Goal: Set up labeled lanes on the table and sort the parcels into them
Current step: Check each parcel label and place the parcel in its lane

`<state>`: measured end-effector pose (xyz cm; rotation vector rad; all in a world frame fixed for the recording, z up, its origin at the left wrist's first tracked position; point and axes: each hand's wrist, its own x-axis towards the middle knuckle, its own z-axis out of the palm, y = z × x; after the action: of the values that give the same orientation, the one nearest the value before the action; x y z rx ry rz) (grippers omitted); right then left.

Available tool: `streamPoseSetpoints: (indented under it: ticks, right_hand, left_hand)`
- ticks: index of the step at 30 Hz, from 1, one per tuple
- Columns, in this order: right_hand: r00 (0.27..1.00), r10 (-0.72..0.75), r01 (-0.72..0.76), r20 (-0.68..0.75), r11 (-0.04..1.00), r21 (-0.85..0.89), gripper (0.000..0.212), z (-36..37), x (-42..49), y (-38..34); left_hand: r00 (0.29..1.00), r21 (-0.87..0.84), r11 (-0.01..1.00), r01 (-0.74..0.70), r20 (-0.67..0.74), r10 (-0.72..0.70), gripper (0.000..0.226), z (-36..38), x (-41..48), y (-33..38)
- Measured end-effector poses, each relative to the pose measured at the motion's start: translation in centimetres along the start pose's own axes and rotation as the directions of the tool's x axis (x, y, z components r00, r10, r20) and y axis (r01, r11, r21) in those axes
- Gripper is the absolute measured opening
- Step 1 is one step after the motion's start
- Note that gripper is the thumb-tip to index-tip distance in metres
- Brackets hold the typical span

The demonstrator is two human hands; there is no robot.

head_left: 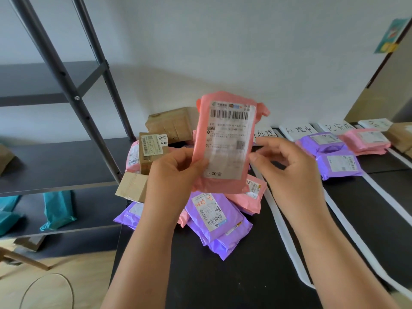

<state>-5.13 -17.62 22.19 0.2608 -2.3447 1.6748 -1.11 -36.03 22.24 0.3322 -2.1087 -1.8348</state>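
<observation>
Pink plastic mailer parcel (225, 141) with a white shipping label stood upright in the air above the black bench (223, 275), over the heap of purple, pink and cardboard parcels (214, 217). My left hand (176, 175) gripped its lower left edge, thumb on the label. My right hand (287, 166) sat at its right edge with fingers (274, 150) curled, and I could not tell whether they held it.
</observation>
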Motion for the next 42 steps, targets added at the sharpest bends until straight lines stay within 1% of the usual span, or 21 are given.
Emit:
streamPoseSetpoints:
  ticks: [3,5,7,8,10,13,16,19,21,23,26,27,29,32,34,36,38,42]
  right_hand:
    - [0.994,-0.084,0.074,-0.065,0.987,-0.141,0.027,-0.7,0.7,-0.2]
    - [0.986,-0.155,0.134,-0.065,0.958,-0.253,0.034,-1.0,1.2,-0.1]
    - [0.977,-0.206,0.175,-0.046,0.913,-0.368,0.043,-1.0,1.6,0.3]
    - [0.975,-0.22,0.187,-0.038,0.896,-0.404,0.042,-1.1,1.7,0.6]
    - [0.976,-0.216,0.179,-0.04,0.885,-0.43,0.032,-1.1,1.4,1.2]
    - [0.986,-0.144,0.095,-0.089,0.907,-0.411,0.021,-1.6,0.1,2.1]
    - [0.981,-0.091,0.011,-0.168,0.904,-0.427,0.021,-2.2,-1.4,2.8]
    - [0.96,-0.038,-0.089,-0.279,0.899,-0.428,0.018,-2.9,-3.1,3.6]
    - [0.944,0.009,-0.156,-0.331,0.894,-0.42,0.015,-3.6,-4.2,4.3]
    - [0.929,0.05,-0.209,-0.367,0.889,-0.408,0.013,-4.9,-5.3,5.0]
    - [0.9,0.122,-0.288,-0.417,0.886,-0.362,0.015,-7.6,-6.6,6.1]
    - [0.889,0.139,-0.309,-0.436,0.886,-0.346,0.015,-8.8,-6.9,6.6]
    - [0.863,0.174,-0.342,-0.474,0.892,-0.297,0.015,-11.3,-7.3,7.5]
    - [0.831,0.208,-0.359,-0.516,0.909,-0.212,0.011,-15.2,-7.5,8.9]
    - [0.815,0.22,-0.369,-0.536,0.91,-0.188,0.008,-18.1,-7.6,9.8]
    - [0.806,0.232,-0.373,-0.545,0.913,-0.164,0.009,-21.5,-8.0,10.8]
    - [0.797,0.247,-0.379,-0.551,0.915,-0.137,0.01,-25.0,-8.4,12.1]
    - [0.799,0.27,-0.402,-0.537,0.905,-0.143,0.013,-31.1,-9.4,15.1]
  left_hand:
    - [0.997,0.136,0.989,-0.051,0.06,0.044,0.024,-0.1,0.0,-0.3]
    - [0.992,0.228,0.969,-0.095,0.103,0.074,0.029,0.0,0.1,-0.5]
    - [0.987,0.284,0.951,-0.125,0.128,0.092,0.026,0.3,0.4,-1.0]
    - [0.986,0.293,0.947,-0.132,0.135,0.096,0.021,0.5,0.5,-1.2]
    - [0.984,0.301,0.944,-0.137,0.147,0.096,0.016,0.9,0.7,-1.7]
    - [0.979,0.279,0.948,-0.151,0.173,0.105,0.023,1.5,0.7,-2.1]
    - [0.966,0.256,0.953,-0.163,0.236,0.101,0.03,2.4,0.7,-2.8]
    - [0.942,0.257,0.949,-0.182,0.322,0.093,0.035,3.8,0.5,-3.2]
    - [0.926,0.259,0.946,-0.196,0.367,0.092,0.034,5.0,0.1,-3.4]
    - [0.916,0.268,0.939,-0.215,0.388,0.099,0.027,6.5,-0.5,-3.7]
    - [0.92,0.269,0.932,-0.242,0.368,0.132,0.02,9.4,-1.9,-4.3]
    - [0.925,0.292,0.919,-0.267,0.346,0.159,0.022,10.4,-2.4,-4.4]
    - [0.937,0.341,0.896,-0.285,0.297,0.185,0.034,12.3,-3.5,-4.4]
    - [0.965,0.354,0.908,-0.226,0.207,0.16,0.049,15.0,-5.1,-3.8]
    - [0.979,0.325,0.933,-0.156,0.174,0.103,0.049,17.3,-6.5,-3.4]
    - [0.977,0.32,0.943,-0.09,0.21,0.022,0.044,20.2,-8.7,-2.9]
    - [0.965,0.334,0.94,-0.066,0.262,-0.025,0.039,23.4,-10.9,-2.8]
    - [0.963,0.305,0.952,-0.014,0.26,-0.069,0.032,29.3,-13.9,-3.2]
